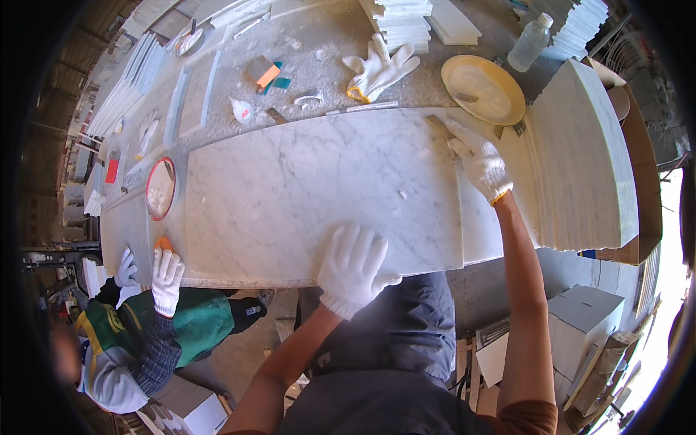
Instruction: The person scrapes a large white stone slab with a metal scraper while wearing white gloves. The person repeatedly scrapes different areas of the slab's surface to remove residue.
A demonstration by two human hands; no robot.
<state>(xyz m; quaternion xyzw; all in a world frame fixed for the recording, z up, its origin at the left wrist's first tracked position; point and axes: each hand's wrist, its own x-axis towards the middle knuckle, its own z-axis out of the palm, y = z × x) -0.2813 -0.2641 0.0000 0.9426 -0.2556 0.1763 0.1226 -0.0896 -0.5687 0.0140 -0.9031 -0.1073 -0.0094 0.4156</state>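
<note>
A large white marble slab (pixel 304 196) with grey veins lies in front of me. My left hand (pixel 354 262), in a white knit glove, rests flat on its near edge with the fingers stretched out. Towards the slab's far right corner, my gloved right hand (pixel 478 159) grips a small flat scraper (pixel 440 129), whose blade points to the far left. A small white chip (pixel 403 194) sits on the slab between my hands. Just beyond my right hand stands a yellow bowl (pixel 484 90) of white paste with a flat blade in it.
Stacked marble tiles (pixel 580 156) rise on the right, near a plastic bottle (pixel 531 43). Far back lie a spare glove (pixel 380 69), an orange-faced block (pixel 264 72) and a white squeeze bottle (pixel 242 110). On the left, a co-worker (pixel 156 333) in gloves works beside a red-rimmed bowl (pixel 160 188).
</note>
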